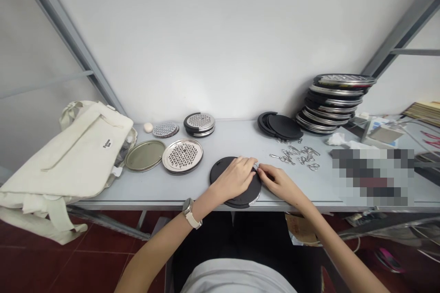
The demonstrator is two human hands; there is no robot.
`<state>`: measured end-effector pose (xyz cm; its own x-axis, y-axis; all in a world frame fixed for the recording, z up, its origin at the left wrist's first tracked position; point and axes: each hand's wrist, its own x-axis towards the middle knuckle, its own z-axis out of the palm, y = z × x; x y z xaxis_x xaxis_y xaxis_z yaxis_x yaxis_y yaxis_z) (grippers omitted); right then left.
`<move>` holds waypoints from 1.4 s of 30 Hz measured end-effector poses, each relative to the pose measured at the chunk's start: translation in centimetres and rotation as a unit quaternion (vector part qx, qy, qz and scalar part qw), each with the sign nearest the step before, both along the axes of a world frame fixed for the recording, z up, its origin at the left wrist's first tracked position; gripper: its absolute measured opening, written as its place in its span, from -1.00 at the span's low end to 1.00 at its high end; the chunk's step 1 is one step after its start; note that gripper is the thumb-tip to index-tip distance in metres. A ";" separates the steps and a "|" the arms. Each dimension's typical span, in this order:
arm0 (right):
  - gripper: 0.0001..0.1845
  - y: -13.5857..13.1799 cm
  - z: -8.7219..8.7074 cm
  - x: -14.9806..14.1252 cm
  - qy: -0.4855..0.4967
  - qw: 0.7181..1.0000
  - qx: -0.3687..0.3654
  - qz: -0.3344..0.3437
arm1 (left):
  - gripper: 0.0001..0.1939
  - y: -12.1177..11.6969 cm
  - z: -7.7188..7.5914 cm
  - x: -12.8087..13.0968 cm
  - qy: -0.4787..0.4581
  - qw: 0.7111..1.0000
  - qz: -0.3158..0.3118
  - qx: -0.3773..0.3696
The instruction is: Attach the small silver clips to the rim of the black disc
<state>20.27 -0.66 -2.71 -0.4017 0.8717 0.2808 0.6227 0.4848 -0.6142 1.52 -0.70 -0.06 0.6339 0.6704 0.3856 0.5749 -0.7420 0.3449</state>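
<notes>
A round black disc (220,175) with a metal rim lies flat near the table's front edge. My left hand (235,176) rests on top of it, fingers curled down onto its right side. My right hand (277,179) is at the disc's right rim, fingertips pinched on a small metal clip (256,166) that touches the rim. Both hands meet at that spot. Just beyond my right hand lies a loose scatter of several metal clips (299,154).
A cream fabric bag (72,151) fills the table's left end. Perforated metal discs (182,155) and a plain round lid (145,154) lie left of centre. Black discs (282,126) and a tall stack of rimmed discs (335,100) stand at the back right.
</notes>
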 end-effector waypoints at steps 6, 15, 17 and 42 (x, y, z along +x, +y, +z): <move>-0.69 -0.1 0.0 -0.1 -0.002 1.000 0.002 -0.002 | -0.77 -0.1 0.1 -0.1 0.022 0.999 0.026 0.038; -0.68 -0.1 -0.1 0.0 -0.004 1.000 0.004 -0.003 | -0.76 -0.1 -0.1 -0.1 0.033 0.998 0.039 0.040; -0.68 -0.1 -0.1 0.0 -0.005 1.000 0.002 -0.003 | -0.77 -0.1 0.0 -0.1 0.036 0.998 0.040 0.040; -0.64 0.0 -0.3 0.0 0.001 1.000 -0.011 0.005 | -0.82 -0.1 0.0 -0.1 0.041 0.998 0.034 0.045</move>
